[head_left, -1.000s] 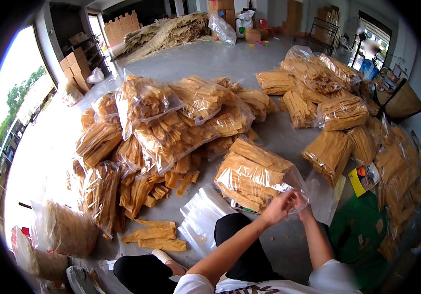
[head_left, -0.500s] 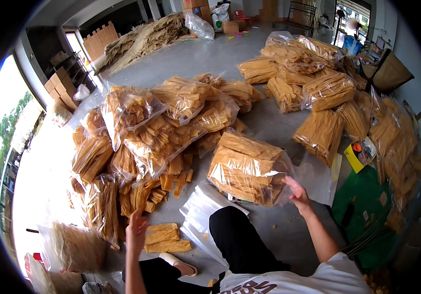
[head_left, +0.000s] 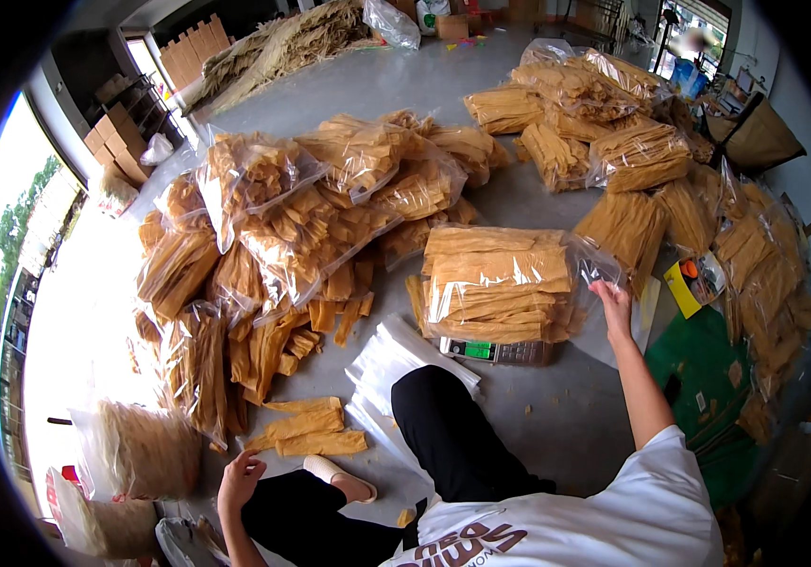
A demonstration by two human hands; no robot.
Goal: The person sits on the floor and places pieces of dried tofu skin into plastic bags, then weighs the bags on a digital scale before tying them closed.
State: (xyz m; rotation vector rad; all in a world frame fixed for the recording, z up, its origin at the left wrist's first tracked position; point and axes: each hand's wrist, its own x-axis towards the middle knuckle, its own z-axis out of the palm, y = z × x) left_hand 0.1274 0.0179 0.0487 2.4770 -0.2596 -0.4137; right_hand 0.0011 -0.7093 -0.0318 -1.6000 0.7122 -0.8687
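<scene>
One filled clear bag (head_left: 495, 283) of tan strips lies ahead of the person, the right hand (head_left: 613, 307) at its loose end.
The bag rests on its side over a device with a green display and keypad (head_left: 517, 353); the right hand's fingers meet the slack plastic, though whether they pinch it I cannot tell. Lower down, the left hand (head_left: 240, 480) is loosely curled and appears empty, just beside a few loose strips (head_left: 318, 427) on the grey floor (head_left: 566, 435). Flat clear plastic sheets or bags (head_left: 388, 364) lie between those strips and the device. Farther out, a heap of bagged strips (head_left: 301, 222) stands to the left and a second heap (head_left: 604, 118) to the right.
</scene>
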